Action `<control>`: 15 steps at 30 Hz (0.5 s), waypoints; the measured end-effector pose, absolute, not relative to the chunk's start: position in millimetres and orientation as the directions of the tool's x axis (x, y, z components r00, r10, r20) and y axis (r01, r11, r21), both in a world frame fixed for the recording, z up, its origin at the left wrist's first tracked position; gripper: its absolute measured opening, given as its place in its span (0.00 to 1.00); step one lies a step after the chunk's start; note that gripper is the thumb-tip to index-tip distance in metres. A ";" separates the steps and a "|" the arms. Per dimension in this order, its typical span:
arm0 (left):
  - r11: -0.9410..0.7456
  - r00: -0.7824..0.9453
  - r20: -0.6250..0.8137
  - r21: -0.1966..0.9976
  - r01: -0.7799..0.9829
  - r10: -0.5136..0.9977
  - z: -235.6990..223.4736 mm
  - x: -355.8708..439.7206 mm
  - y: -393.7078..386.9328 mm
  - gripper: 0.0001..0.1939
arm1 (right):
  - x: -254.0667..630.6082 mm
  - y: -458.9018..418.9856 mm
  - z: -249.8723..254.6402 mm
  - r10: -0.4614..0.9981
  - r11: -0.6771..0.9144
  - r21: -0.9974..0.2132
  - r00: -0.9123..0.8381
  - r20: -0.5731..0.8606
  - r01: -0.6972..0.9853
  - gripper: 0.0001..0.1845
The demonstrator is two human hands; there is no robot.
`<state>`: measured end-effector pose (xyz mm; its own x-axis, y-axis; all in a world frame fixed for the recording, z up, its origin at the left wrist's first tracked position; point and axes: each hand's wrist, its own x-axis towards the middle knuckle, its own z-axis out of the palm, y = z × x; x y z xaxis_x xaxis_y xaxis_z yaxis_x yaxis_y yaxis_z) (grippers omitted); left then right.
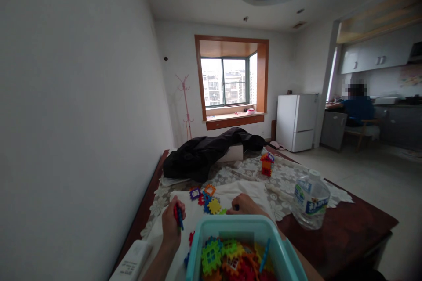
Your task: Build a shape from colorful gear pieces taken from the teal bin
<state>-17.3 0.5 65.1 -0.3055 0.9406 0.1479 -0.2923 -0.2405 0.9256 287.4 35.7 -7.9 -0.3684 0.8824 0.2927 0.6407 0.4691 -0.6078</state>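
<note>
Held items: one red tile (pixel 176 214) and one blue tile (pixel 180 218), at lower centre-left of the frame, both gripped in the left grip (pixel 173 217). The blue tile was seen nearly edge-on, its long axis steep, lower end tipped rightward.

Right grip (pixel 246 206): fingers curled, just beyond the tub rim; whether it held anything could not be told.

Loose cluster: at lower centre, between the two grips, right of the left grip and left of the right. Counted by colour, partly overlapping: one purple tile (pixel 195 193), one orange tile (pixel 209 190), one yellow tile (pixel 214 206), plus red, blue and green parts. The yellow tile lay nearer the right grip, the purple nearer the left.

Tub (pixel 235 218): one, turquoise, bottom centre; tiles inside overlapped beyond counting.

Also on the counter (pixel 356 217): one toy house (pixel 266 166), right of centre; one clear bottle (pixel 311 199), lower right; one white box (pixel 130 261), lower left; one black cloth (pixel 204 153), centre.
</note>
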 end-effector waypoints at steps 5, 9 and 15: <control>-0.225 -0.103 0.206 0.758 -0.612 0.973 108.8 1.0 -24.2 0.25 | 283.9 31.2 -5.2 0.876 0.483 -0.632 -0.340 0.342 0.606 0.18; -0.396 0.127 0.434 0.886 -0.243 0.892 117.6 20.3 -46.2 0.24 | 281.4 28.9 -0.3 0.889 0.457 -0.621 -0.297 0.350 0.637 0.19; -0.508 0.541 0.369 0.851 0.130 0.756 109.7 18.2 -54.3 0.19 | 281.5 27.4 2.7 0.905 0.426 -0.647 -0.293 0.309 0.633 0.20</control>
<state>18.2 -54.3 109.7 0.5408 0.7560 0.3689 0.1296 -0.5082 0.8514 281.5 27.4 2.7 -0.2927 0.9049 0.3091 0.6327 0.4256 -0.6469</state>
